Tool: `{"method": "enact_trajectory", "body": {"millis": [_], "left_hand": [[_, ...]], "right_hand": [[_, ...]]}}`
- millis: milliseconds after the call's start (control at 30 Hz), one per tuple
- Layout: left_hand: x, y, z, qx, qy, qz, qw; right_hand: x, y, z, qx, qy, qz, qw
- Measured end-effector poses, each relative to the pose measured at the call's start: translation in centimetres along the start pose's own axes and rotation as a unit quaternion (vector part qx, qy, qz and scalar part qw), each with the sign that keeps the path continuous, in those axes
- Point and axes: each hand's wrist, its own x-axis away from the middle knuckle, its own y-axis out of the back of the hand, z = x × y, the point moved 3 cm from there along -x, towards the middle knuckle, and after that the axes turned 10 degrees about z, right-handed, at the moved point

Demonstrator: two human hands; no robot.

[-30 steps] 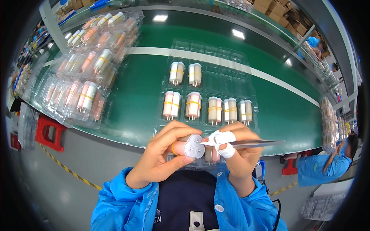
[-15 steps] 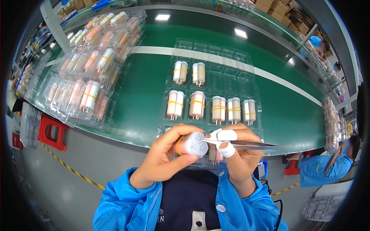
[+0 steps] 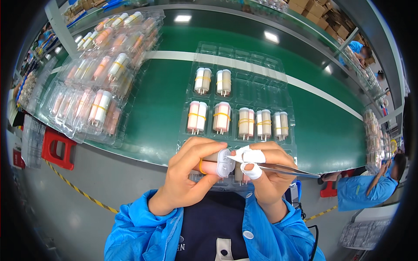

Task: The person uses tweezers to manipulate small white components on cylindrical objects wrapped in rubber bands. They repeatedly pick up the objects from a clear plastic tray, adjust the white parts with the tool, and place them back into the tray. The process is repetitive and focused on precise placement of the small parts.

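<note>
We are holding a pair of small tubes [image 3: 213, 164], pinkish and bound with a yellow band, just in front of our chest at the lower middle of the view. Its long axis is lying roughly level, and its white end is pointing toward three o'clock, at our right hand. Our left hand [image 3: 185, 180] is wrapping around the tubes, fingers and thumb clamped on the barrel. Our right hand [image 3: 265, 174], with white covers on two fingertips, is pinching a pair of tweezers [image 3: 285, 169] whose tips are meeting the white end, while the handle is trailing off toward three o'clock.

At twelve o'clock from the tubes, a clear tray [image 3: 237, 102] is lying on the green belt [image 3: 326, 126]. We are counting seven banded pairs standing in its pockets, two in the far row and five in the nearer one, and many pockets are showing nothing yet, so we judge the filling well under half done. At ten o'clock, stacked trays [image 3: 93, 82] are holding more tubes. At four o'clock, a person in blue [image 3: 363, 191] is bending low.
</note>
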Motion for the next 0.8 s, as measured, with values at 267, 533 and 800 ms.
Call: {"method": "enact_trajectory", "body": {"millis": [267,533,800], "left_hand": [[0.0,0.0,0.0,-0.002,-0.004,-0.007,1.000],[0.0,0.0,-0.2,0.008,-0.004,-0.013,1.000],[-0.3,0.1,-0.4,-0.050,-0.024,-0.009,0.998]], "right_hand": [[-0.5,0.2,-0.2,0.046,0.071,0.040,0.996],[-0.8,0.0,0.1,0.053,0.082,0.050,0.994],[-1.8,0.2,0.9,0.071,0.045,0.097,0.992]]}}
